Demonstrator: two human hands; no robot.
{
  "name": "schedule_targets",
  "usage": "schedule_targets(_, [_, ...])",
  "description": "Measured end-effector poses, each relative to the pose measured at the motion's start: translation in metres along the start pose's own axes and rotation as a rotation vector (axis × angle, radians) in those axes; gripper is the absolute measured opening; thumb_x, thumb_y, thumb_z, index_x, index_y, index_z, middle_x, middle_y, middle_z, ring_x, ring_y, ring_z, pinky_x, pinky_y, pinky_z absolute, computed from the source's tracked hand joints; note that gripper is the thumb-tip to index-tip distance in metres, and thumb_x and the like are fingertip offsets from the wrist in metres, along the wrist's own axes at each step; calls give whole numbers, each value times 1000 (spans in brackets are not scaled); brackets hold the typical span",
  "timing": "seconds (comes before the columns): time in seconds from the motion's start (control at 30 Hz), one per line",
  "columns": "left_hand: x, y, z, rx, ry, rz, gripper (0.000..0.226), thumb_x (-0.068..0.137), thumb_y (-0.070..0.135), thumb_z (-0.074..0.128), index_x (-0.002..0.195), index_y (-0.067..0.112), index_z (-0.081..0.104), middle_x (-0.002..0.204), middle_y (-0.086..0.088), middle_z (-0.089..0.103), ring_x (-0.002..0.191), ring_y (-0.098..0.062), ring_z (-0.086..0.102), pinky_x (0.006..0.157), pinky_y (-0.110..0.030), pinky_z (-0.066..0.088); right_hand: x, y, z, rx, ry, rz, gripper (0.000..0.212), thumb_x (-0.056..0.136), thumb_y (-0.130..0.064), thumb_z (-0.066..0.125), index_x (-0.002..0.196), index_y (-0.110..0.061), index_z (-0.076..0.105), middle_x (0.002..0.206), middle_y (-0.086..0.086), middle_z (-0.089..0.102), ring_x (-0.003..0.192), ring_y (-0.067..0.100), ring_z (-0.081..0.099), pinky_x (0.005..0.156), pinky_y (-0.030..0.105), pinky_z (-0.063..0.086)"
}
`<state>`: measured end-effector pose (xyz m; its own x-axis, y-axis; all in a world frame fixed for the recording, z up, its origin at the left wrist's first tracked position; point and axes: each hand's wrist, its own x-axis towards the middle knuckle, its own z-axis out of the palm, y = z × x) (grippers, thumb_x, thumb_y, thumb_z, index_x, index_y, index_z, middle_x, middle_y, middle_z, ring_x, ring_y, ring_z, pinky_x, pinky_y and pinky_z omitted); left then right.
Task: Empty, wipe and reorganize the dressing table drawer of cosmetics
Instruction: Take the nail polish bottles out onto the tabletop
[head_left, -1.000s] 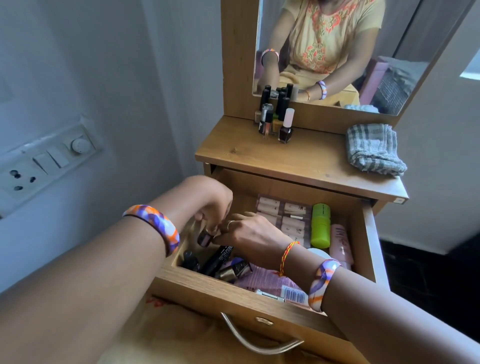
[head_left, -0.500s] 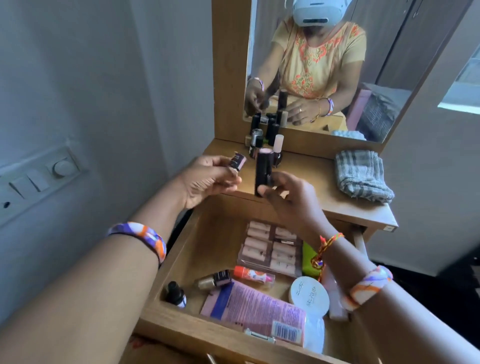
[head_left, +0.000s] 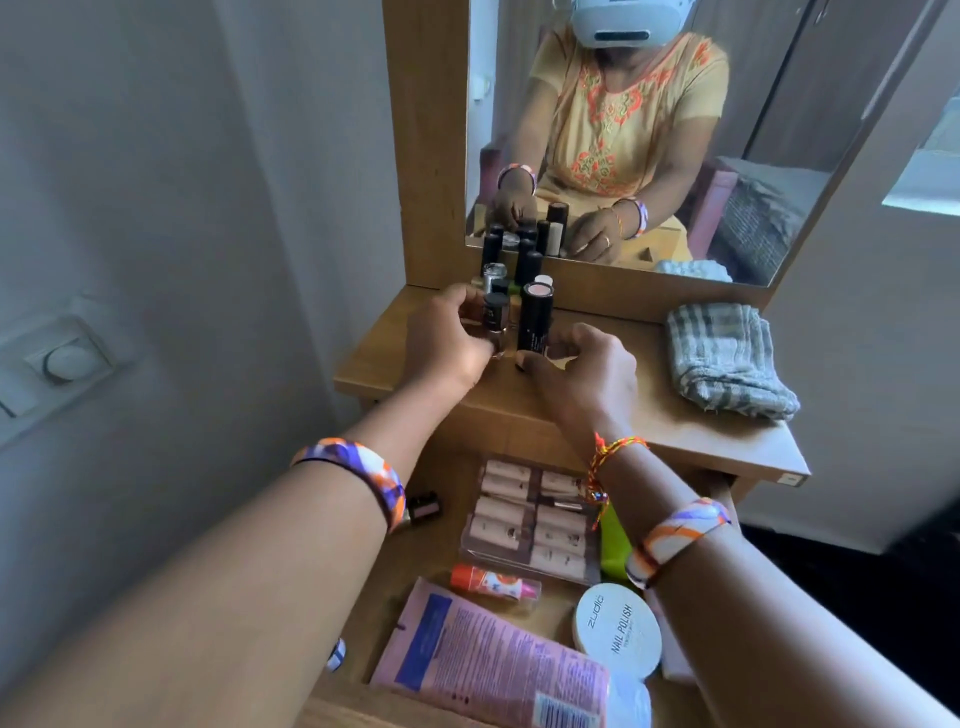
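step: emptying drawer (head_left: 519, 525) | left hand (head_left: 447, 340) pinched nail polish bottle (head_left: 493, 317), right hand (head_left: 582, 371) held black stick tube (head_left: 535, 319) at its base, both on tabletop (head_left: 597, 410) | advice: seat each upright beside bottle cluster (head_left: 506, 267), release gently to avoid toppling

The drawer (head_left: 415, 545) of the table (head_left: 597, 415) stands pulled open below the tabletop. In it, nearest the tabletop, lies a clear pack of pink nail strips (head_left: 530, 525). Left of the pack lies a small dark bottle (head_left: 425, 506); right of it, a green container (head_left: 615, 545). Just in front of the pack lies an orange-capped tube (head_left: 493, 582), and in front of that a pink sachet (head_left: 483, 660) and a white round "NAIL POLISH" tub (head_left: 618, 629). On the tabletop behind the drawer stand a tall black stick (head_left: 535, 317) and a dark-capped bottle (head_left: 493, 317), upright among other bottles.
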<state>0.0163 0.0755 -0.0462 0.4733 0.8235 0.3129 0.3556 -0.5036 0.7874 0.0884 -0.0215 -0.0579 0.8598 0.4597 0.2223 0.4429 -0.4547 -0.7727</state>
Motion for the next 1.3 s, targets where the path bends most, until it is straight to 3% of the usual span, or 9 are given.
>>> schedule_targets(0.37, [-2,-7,-3,-41,52,21,42,71,18,80,106,11,57,98,0,60,89,-13,57,75,-19,46,1,3,2,162,105,14,25,68,-29,79,85,-25,60,80,-9,61,84,13,59,71,25,44])
schedule_targets(0.57, [-25,-10,-43,-35,118,201,21,78,8,70,81,17,51,73,10,53,66,-5,52,63,-7,42,-38,7,13,125,215,-569,17,73,-10,69,69,-14,54,72,-3,52,69,13,46,63,18,28])
schedule_targets(0.63, [-31,-10,-57,44,-41,198,21,78,4,68,74,18,53,66,14,51,60,-1,50,57,-6,41,-59,6,22,70,51,-711,7,73,-8,61,71,-10,55,73,5,57,68,21,51,61,24,34])
schedule_targets(0.77, [-41,-6,-81,376,-664,-13,28,80,-6,57,67,19,57,65,0,57,51,-14,55,52,-23,46,-85,9,37,-107,-345,-772,7,75,-15,53,79,-13,59,84,8,60,75,31,58,58,34,46])
schedule_targets(0.83, [-50,-8,-87,620,-906,-140,10,80,1,64,84,9,67,78,-7,67,60,-16,63,58,-24,51,-91,14,45,-287,-540,-781,14,80,-18,58,93,-16,63,95,8,61,87,31,60,63,33,46])
schedule_targets(0.93, [-74,-11,-82,930,-1171,-169,33,76,18,75,103,2,66,94,-9,71,86,-22,70,74,-31,57,-100,21,50,-456,-748,-746,34,83,-27,61,116,-20,59,108,9,63,98,29,61,69,32,46])
schedule_targets(1.03, [-98,-19,-67,1209,-1158,20,41,78,23,73,115,11,62,92,1,60,94,-21,62,73,-27,47,-106,20,52,-540,-780,-751,28,87,-27,57,109,-11,61,110,14,63,100,34,60,73,34,46])
schedule_targets(1.13, [-114,-33,-50,1395,-1151,56,42,88,21,57,129,14,51,122,-3,55,117,-24,52,83,-32,37,-107,21,51,-531,-761,-763,22,87,-26,56,100,-9,63,106,13,64,98,34,61,68,33,44])
schedule_targets(1.3, [-114,-59,-46,1513,-1208,316,45,92,18,43,132,-2,44,135,-17,49,124,-32,49,72,-31,35,-101,24,44,-339,-772,-726,27,84,-27,60,109,-17,66,104,7,69,95,26,63,75,35,53])
